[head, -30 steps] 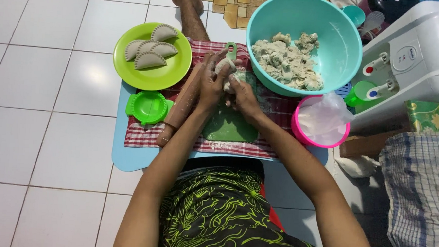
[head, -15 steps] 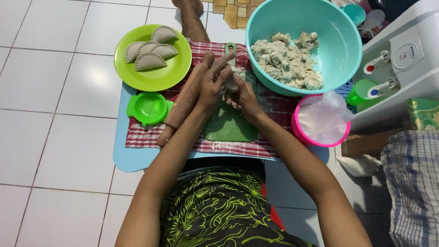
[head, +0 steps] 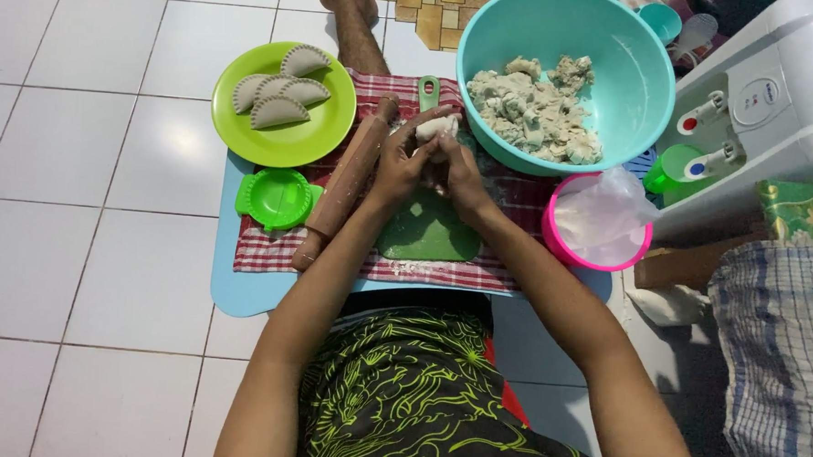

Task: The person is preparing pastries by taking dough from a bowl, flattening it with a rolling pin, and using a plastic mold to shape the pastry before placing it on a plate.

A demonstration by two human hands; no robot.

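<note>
The lump of dough [head: 436, 127] you are working is pale, off-white and rounded, with a soft, slightly uneven surface. It sits above the far end of the green cutting board [head: 427, 231], close to the near rim of the teal bowl [head: 646, 79].

Your left hand [head: 402, 160] and your right hand [head: 455, 165] meet around it. Both are curled closed on the lump, the fingers of your left hand wrapping over its top and left side while your right hand presses in from the right and below. Only the upper part of the dough shows between them; the rest is hidden by your fingers.

Just left of your left hand, the wooden rolling pin [head: 346, 182] lies slanted across the red checked cloth [head: 268, 250]. Beyond it lies the green dumpling press [head: 278, 198], and further off the green plate [head: 287, 141] holds four folded pastries [head: 278, 90]. The teal bowl holds more crumbly dough of the same colour. To your right stands a pink tub [head: 561, 249] lined with a clear plastic bag [head: 604, 214].
</note>
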